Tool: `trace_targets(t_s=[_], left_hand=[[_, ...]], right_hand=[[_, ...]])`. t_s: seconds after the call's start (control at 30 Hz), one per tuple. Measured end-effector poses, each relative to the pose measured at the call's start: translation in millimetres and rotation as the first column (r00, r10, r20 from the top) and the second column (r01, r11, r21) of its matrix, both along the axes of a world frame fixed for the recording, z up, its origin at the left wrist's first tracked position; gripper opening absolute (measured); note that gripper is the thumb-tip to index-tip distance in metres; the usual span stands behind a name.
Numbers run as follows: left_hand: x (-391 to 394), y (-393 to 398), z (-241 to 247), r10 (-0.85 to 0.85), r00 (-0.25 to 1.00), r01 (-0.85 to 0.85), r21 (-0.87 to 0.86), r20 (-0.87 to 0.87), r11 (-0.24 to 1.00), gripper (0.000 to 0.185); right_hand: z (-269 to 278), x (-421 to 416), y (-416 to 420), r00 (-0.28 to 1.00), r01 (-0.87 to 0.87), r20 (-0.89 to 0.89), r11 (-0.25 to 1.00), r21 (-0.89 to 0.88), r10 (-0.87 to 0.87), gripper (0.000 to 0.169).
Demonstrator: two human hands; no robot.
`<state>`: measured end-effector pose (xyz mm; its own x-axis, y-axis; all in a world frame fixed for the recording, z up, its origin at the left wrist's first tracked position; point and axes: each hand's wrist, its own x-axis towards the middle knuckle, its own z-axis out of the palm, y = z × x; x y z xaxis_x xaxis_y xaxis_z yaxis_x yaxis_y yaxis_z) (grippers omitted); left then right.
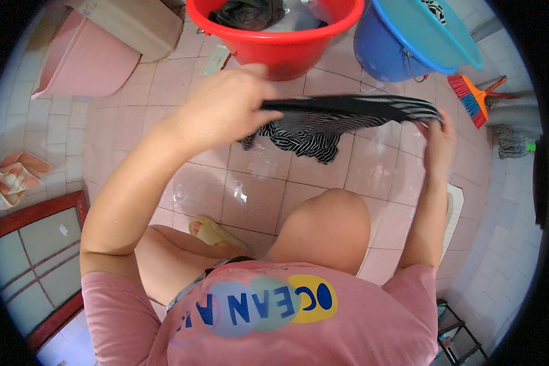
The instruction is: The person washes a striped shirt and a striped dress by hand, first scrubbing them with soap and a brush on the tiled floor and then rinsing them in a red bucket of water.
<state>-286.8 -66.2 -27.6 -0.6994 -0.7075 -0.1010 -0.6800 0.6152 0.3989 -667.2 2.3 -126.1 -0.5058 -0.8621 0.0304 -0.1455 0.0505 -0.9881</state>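
Observation:
A black-and-white striped garment (306,132) is stretched between my two hands above the tiled floor. My left hand (231,103), slightly blurred, grips its dark edge at one end. My right hand (439,137) grips the striped edge at the other end. Between them the edge is pulled nearly straight, and the rest of the cloth hangs in folds below it. Beyond my left hand stands a red plastic basin (279,50) holding dark cloth (251,13) and water.
A blue bucket (379,50) with a turquoise basin (453,32) on it stands at the upper right, near a broom (473,100) and a mop (510,142). A pink tub (91,59) is upper left. A soap-like bar (216,59) lies beside the red basin. The floor tiles (256,196) look wet.

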Motion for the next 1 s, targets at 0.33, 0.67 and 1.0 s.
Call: trace_targets(t_s=[0.33,0.67,1.0], left_hand=[[-119.9,56.9,53.9,-0.291,0.626,0.48,0.063,-0.723,0.875,0.026],[-65.9,116.6,-146.8,0.561,0.736,-0.188,0.682,-0.379,0.707,0.034],[19.6,142.2,-314.8,0.786,0.567,-0.822,0.229,0.247,0.521,0.076]], right_hand=[[154.6,-138.4,30.5,0.942,0.206,-0.217,0.951,-0.23,-0.257,0.034],[-31.3,86.2,-70.6,0.774,-0.263,-0.515,0.927,0.268,0.368,0.033],[-242.2,61.0,47.9,0.558,-0.114,-0.705,0.882,0.457,0.438,0.078]])
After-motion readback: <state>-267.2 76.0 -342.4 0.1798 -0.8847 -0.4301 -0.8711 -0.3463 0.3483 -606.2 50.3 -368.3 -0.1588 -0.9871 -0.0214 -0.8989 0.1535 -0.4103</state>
